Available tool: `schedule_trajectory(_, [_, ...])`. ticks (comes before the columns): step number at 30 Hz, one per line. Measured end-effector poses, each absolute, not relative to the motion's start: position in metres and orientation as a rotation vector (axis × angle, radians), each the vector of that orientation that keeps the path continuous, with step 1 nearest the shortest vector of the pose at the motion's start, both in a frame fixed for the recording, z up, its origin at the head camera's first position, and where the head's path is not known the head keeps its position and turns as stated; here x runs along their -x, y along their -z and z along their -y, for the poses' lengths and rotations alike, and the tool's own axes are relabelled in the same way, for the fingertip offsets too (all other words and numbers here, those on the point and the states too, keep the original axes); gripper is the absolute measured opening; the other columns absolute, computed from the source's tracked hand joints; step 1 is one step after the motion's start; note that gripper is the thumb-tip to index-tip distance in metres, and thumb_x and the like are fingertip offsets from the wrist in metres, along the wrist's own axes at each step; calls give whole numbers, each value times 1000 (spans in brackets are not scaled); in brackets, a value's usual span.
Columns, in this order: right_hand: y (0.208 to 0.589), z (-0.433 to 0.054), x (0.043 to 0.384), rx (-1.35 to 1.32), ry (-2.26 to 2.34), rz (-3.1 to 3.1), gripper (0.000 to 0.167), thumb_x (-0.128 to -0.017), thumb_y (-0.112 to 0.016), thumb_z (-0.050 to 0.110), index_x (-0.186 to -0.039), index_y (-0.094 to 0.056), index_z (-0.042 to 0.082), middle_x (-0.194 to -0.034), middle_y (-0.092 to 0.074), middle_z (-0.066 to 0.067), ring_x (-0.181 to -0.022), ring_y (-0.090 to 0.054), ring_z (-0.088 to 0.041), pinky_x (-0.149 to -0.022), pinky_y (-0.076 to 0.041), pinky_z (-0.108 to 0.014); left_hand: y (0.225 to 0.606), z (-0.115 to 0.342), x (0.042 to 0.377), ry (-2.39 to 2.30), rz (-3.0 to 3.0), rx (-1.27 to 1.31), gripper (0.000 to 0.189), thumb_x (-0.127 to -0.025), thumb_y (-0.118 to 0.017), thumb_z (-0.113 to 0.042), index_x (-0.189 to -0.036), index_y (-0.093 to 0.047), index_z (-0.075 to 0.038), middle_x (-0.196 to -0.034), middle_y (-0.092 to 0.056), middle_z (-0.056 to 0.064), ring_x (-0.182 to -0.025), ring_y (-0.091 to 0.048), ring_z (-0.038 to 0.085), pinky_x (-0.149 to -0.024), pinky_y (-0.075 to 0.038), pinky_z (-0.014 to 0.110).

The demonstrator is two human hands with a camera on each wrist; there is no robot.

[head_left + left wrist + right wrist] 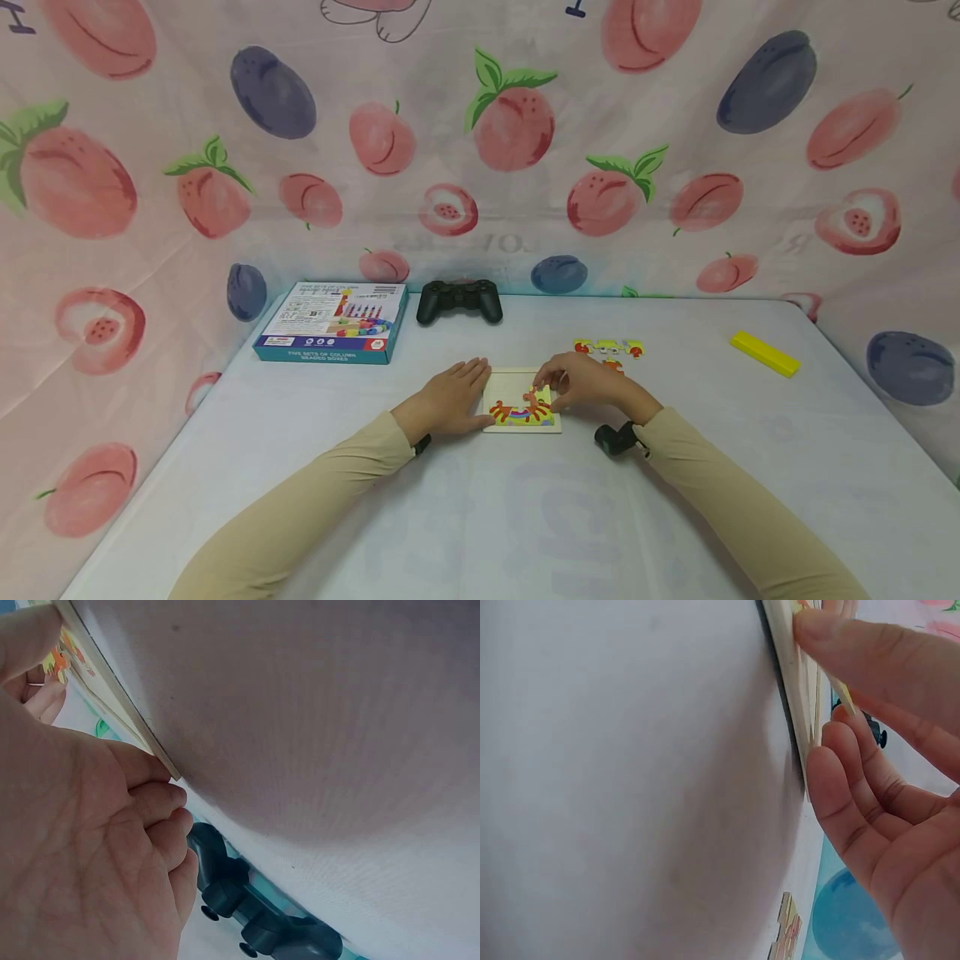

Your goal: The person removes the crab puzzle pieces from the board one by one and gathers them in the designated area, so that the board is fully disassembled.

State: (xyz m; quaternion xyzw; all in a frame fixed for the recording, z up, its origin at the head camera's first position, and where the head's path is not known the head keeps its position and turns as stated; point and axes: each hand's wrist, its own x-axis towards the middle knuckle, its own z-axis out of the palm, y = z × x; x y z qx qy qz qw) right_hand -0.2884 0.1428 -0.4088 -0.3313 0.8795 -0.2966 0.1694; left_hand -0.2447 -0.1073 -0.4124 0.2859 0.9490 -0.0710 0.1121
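Note:
A small wooden puzzle board [506, 382] lies on the table, its lower part filled with colourful pieces [517, 413] showing orange stripes and a rainbow. My left hand [454, 398] rests along the board's left side, fingers stretched forward and thumb at the near left corner. In the left wrist view its fingertips are right at the board's edge [142, 724]. Over the board's right side, my right hand [581, 382] pinches a thin puzzle piece [841, 691] between thumb and fingers. That piece's face is mostly hidden by the fingers.
Loose puzzle pieces [609, 347] lie beyond my right hand. At the back stand a black game controller [459, 302] and a flat toy box [330, 321]. A yellow block [765, 353] lies far right. A fruit-print cloth [517, 225] hangs behind the table.

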Motion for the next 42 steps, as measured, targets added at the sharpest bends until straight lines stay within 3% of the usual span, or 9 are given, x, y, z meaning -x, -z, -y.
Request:
schedule_trajectory(30, [408, -148, 290, 924, 798, -2559, 25, -75, -77, 6, -99, -71, 8, -98, -64, -7, -83, -54, -14, -71, -49, -24, 411, 107, 245, 204, -2781, -838, 84, -91, -44, -59, -149, -19, -3, -158, -18, 10, -147, -15, 22, -120, -17, 34])
schedule_trajectory(42, [408, -165, 288, 939, 942, -2557, 27, -75, -78, 14, -101, -71, 9, -94, -67, -5, -80, -55, -13, -72, -51, -23, 412, 108, 245, 213, -2786, -846, 84, -91, -43, -59, -149, -20, -3, -158, -19, 11, -147, -15, 22, -120, -18, 34])
